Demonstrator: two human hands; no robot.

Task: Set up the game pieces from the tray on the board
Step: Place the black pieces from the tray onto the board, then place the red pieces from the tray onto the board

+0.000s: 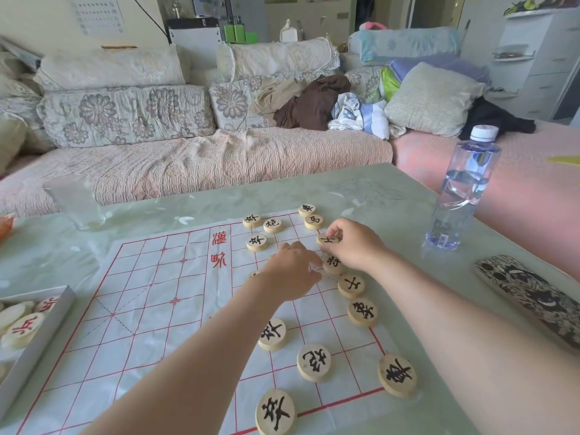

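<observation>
Lots of wooden pieces [362, 311] with black characters are already sitting on the board [157, 293], which is a paper sheet with a red grid spread over the greenish table [376, 189]. One column of them runs down the board's right edge from mid-frame to the lower right. A few more sit a line or two in, some at the far end and some at the bottom centre.

The right hand [354, 243], just right of centre, pinches a black-lettered disc [328, 239] between thumb and fingertips. It's right on that edge column, between the piece above and the one just below. Can't tell if the disc touches the paper or not.

The left hand [290, 271] is dead centre, back towards the camera, fingers pointing down at the board just beside the right hand. Honestly can't tell whether it's holding anything, since the fingertips are hidden. A sliver of another piece peeks out at its left side.

The tray [44, 340] is at the lower left edge of the frame, beside the board, with red-lettered pieces [25, 329] lying in it. A water bottle [461, 189] stands at the right of the table, with a patterned flat case [533, 296] lying below it. A sofa [188, 158] piled with cushions fills the top.
</observation>
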